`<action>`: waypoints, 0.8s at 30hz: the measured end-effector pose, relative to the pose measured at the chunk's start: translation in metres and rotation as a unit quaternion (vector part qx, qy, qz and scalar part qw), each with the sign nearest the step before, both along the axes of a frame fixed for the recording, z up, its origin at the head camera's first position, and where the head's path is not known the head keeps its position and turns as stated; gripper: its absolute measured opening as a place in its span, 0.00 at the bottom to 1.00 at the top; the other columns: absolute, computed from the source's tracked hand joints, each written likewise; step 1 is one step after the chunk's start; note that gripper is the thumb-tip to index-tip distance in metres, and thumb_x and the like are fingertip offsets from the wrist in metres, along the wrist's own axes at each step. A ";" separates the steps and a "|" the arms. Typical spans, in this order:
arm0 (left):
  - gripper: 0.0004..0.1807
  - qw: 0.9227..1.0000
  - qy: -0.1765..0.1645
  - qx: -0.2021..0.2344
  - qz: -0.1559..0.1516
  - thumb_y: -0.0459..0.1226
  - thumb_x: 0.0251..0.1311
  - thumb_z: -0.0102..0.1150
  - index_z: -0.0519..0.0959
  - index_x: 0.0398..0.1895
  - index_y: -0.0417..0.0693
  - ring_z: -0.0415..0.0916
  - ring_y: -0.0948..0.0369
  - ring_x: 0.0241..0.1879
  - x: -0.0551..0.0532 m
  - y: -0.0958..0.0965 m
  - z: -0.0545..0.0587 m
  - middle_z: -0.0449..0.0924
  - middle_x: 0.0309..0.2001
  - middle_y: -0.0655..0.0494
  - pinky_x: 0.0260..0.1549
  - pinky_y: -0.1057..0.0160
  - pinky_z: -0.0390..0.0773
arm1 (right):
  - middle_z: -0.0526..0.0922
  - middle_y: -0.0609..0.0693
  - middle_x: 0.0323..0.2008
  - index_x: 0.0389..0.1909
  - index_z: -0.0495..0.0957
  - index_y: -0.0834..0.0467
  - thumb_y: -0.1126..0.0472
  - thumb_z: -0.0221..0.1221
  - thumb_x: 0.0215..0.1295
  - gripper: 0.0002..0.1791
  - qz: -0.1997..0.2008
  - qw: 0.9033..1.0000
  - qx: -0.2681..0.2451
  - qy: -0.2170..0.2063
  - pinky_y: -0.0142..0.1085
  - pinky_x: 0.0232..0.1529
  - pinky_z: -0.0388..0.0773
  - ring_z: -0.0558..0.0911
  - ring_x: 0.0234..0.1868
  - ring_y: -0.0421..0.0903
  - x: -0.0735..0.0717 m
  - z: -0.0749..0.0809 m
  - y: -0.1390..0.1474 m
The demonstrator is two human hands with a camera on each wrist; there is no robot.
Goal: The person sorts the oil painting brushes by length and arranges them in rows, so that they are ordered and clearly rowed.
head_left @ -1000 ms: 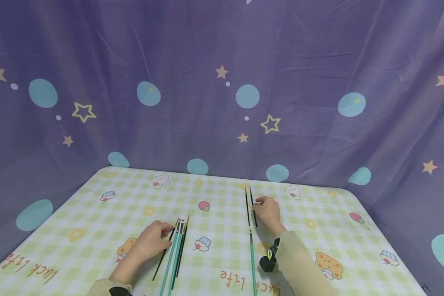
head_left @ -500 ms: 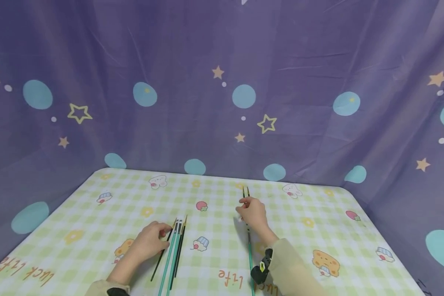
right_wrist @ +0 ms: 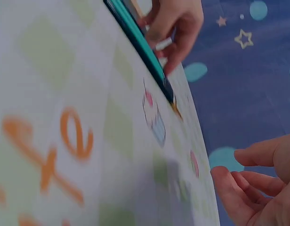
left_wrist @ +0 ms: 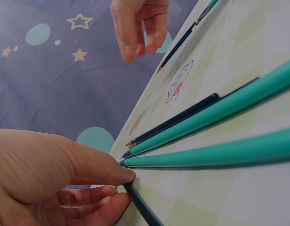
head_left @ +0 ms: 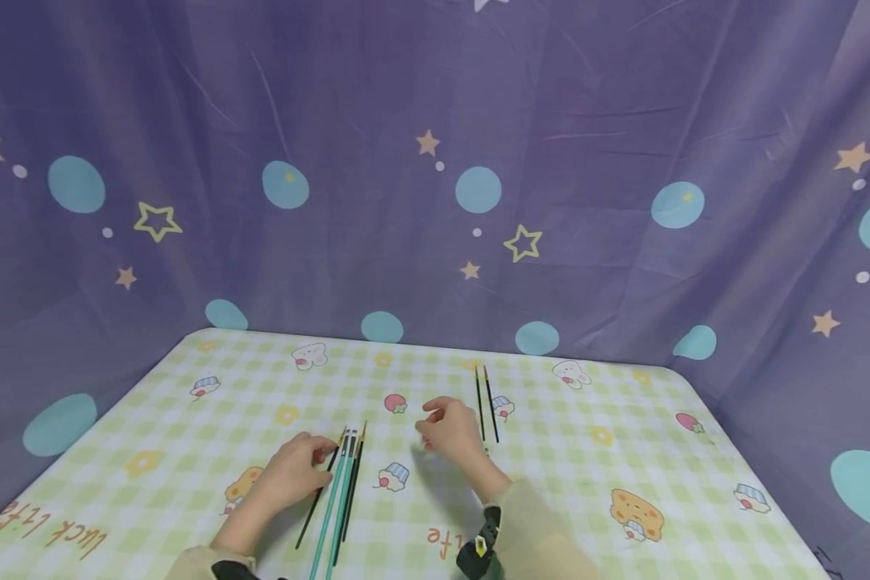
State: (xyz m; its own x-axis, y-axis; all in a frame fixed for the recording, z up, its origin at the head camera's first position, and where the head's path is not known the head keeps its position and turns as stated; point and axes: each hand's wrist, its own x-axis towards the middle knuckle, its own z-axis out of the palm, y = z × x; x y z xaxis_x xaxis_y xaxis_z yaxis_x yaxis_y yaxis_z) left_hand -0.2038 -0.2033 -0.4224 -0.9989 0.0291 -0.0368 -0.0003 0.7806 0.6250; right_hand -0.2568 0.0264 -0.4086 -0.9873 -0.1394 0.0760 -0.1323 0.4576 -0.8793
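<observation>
My left hand (head_left: 293, 471) pinches a thin black paintbrush (head_left: 308, 519) between thumb and fingers at the left of a brush group. Beside it on the table lie two turquoise paintbrushes (head_left: 327, 524) and black ones (head_left: 353, 499) with tan tips. In the left wrist view the thumb presses near the tip end of the pinched black paintbrush (left_wrist: 144, 207). My right hand (head_left: 453, 435) hovers above the cloth, right of the group, fingers loosely curved around nothing. Two black paintbrushes (head_left: 491, 411) lie just to its right. A turquoise paintbrush there is mostly hidden by the right arm.
A green checked cloth (head_left: 246, 411) with printed cartoons covers the table. Behind its far edge hangs a purple curtain (head_left: 377, 266) with stars and dots. A dark wrist device (head_left: 478, 548) sits on the right sleeve.
The right hand has moved left, from the two black paintbrushes across to the cloth between them and the group. The left hand keeps its place on the black paintbrush.
</observation>
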 end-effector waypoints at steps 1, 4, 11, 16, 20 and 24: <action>0.22 1.000 0.000 0.001 0.000 0.28 0.44 0.60 0.76 0.48 0.37 0.68 0.62 0.16 0.000 0.000 0.000 0.67 0.31 0.52 0.15 0.67 0.70 | 0.78 0.51 0.24 0.43 0.76 0.68 0.66 0.62 0.51 0.17 0.005 1.000 -0.005 -0.001 0.30 0.18 0.77 0.81 0.19 0.47 0.002 0.000 -0.004; 0.22 1.000 0.002 0.000 0.001 0.28 0.44 0.60 0.76 0.48 0.37 0.68 0.62 0.16 0.000 0.000 -0.002 0.66 0.30 0.52 0.15 0.67 0.70 | 0.78 0.51 0.25 0.43 0.76 0.68 0.67 0.62 0.51 0.17 0.021 1.000 -0.016 -0.005 0.31 0.19 0.78 0.81 0.19 0.46 0.007 -0.001 -0.017; 0.22 1.000 0.004 -0.004 0.001 0.28 0.45 0.61 0.76 0.48 0.38 0.68 0.63 0.15 -0.001 -0.001 -0.002 0.66 0.30 0.52 0.15 0.67 0.69 | 0.78 0.50 0.26 0.45 0.76 0.67 0.67 0.62 0.51 0.18 0.046 0.999 -0.018 -0.019 0.30 0.18 0.77 0.81 0.18 0.46 0.022 -0.003 -0.037; 0.22 1.000 0.003 -0.004 0.002 0.29 0.45 0.61 0.76 0.48 0.37 0.68 0.63 0.16 -0.001 0.000 0.000 0.67 0.31 0.52 0.15 0.67 0.70 | 0.78 0.48 0.27 0.46 0.76 0.64 0.66 0.62 0.52 0.18 0.054 0.998 -0.006 -0.025 0.30 0.17 0.76 0.79 0.16 0.43 0.029 -0.006 -0.048; 0.22 1.000 0.002 -0.007 0.003 0.29 0.44 0.61 0.76 0.48 0.37 0.67 0.63 0.17 -0.001 0.000 0.001 0.67 0.30 0.52 0.15 0.67 0.70 | 0.78 0.47 0.26 0.45 0.76 0.64 0.66 0.64 0.50 0.19 0.053 0.998 -0.002 -0.034 0.30 0.16 0.74 0.78 0.14 0.41 0.032 -0.011 -0.055; 0.22 1.000 -0.001 -0.011 0.003 0.29 0.45 0.61 0.77 0.48 0.37 0.67 0.62 0.17 -0.001 0.000 0.001 0.66 0.30 0.52 0.16 0.67 0.69 | 0.76 0.47 0.25 0.43 0.77 0.65 0.67 0.65 0.48 0.18 0.053 0.998 -0.005 -0.038 0.29 0.15 0.75 0.77 0.14 0.41 0.033 -0.016 -0.061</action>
State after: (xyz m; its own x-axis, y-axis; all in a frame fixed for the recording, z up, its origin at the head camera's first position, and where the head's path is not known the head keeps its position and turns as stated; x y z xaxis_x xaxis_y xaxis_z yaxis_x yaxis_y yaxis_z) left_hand -0.2043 -0.2031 -0.4210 -0.9990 0.0219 -0.0390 -0.0063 0.7937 0.6082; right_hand -0.2238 -0.0342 -0.4242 -0.9702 -0.2423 0.0025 -0.1110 0.4353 -0.8934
